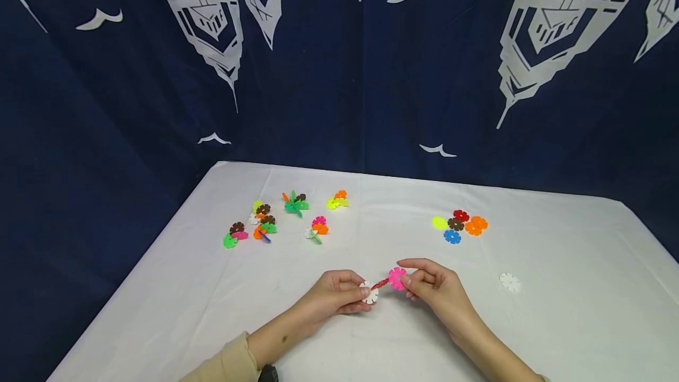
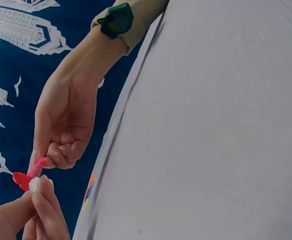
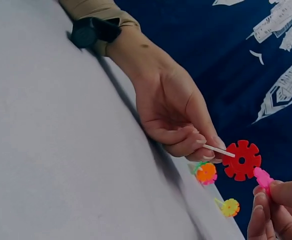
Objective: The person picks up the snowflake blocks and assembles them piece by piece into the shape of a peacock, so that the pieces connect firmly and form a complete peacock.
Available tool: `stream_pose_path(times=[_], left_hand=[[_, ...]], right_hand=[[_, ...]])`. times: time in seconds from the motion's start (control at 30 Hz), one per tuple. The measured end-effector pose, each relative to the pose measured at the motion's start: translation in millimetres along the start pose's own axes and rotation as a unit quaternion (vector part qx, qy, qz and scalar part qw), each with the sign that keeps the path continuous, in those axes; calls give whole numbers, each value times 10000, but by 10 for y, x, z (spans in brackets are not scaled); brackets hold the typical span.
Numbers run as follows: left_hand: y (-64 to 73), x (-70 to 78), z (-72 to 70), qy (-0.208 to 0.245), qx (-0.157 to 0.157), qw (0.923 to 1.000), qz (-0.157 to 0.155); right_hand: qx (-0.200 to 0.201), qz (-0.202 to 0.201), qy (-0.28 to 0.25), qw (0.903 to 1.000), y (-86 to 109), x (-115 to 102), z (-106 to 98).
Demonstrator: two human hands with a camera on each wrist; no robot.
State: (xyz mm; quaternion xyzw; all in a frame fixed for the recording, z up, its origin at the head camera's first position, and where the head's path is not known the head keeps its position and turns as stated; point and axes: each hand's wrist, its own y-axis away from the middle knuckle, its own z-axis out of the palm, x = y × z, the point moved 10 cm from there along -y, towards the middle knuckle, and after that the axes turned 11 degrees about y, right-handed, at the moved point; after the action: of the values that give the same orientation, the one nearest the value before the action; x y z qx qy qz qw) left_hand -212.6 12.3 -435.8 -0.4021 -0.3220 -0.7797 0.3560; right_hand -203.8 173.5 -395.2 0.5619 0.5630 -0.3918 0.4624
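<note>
My left hand (image 1: 339,293) pinches a white notched disc (image 1: 371,293) between thumb and fingers. A red notched disc (image 3: 242,160) joins that white disc on one side and meets a pink notched disc (image 1: 396,278) on the other. The pink one is pinched by my right hand (image 1: 432,287), whose index finger extends above it in the head view. In the right wrist view the red disc faces the camera, while the white and pink discs stand nearly edge-on to it. Whether the pink disc is fully slotted in, I cannot tell.
Several joined disc clusters, such as a green one (image 1: 294,204) and a yellow-orange one (image 1: 338,200), lie at the table's back left. Loose discs, among them a blue one (image 1: 452,236), lie at the back right. A single white disc (image 1: 510,282) lies right of my right hand.
</note>
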Motion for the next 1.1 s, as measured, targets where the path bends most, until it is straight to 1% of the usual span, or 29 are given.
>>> stream_pose_path(times=[0.1, 0.17, 0.3, 0.37, 0.43, 0.5, 0.6, 0.7, 0.77, 0.87, 0.93, 1.03, 1.1], left_hand=[[-15, 45, -3, -183, -23, 9994, 305], [-22, 64, 0, -246, -50, 9986, 456], [-21, 106, 12, -349, -119, 9970, 679], [-16, 137, 10, -531, -110, 9952, 811], [-7, 175, 7, -958, -66, 9908, 959], [-1, 202, 7, -1409, -36, 9841, 1081], [-5, 220, 2, -1939, 18, 9736, 1202], [-16, 214, 1, -1915, -16, 9738, 1230], [-19, 215, -4, -1926, -17, 9735, 1234], [-14, 217, 7, -1850, -87, 9754, 1200], [-4, 222, 15, -1902, -118, 9744, 1190], [0, 224, 26, -1860, -162, 9754, 1171], [3, 238, 28, -1809, -153, 9756, 1234]], right_hand=[[181, -263, 12, 9995, 3, -31, -7], [300, -397, -75, 9987, 12, -39, -15], [272, -812, -180, 9962, 27, -80, 23], [211, -1043, -182, 9942, 33, -103, 51], [201, -1175, -156, 9927, 37, -107, 74], [162, -1202, -162, 9925, 35, -85, 107], [-71, -1180, -201, 9928, 40, -36, 200], [-305, -1261, -211, 9913, 56, -16, 288], [-343, -1279, -250, 9909, 68, -10, 313], [-259, -1262, -300, 9912, 76, -5, 311], [-201, -1246, -310, 9915, 77, -2, 305], [-199, -1401, -218, 9897, 85, -28, 308], [-142, -1499, -210, 9884, 88, -46, 299]])
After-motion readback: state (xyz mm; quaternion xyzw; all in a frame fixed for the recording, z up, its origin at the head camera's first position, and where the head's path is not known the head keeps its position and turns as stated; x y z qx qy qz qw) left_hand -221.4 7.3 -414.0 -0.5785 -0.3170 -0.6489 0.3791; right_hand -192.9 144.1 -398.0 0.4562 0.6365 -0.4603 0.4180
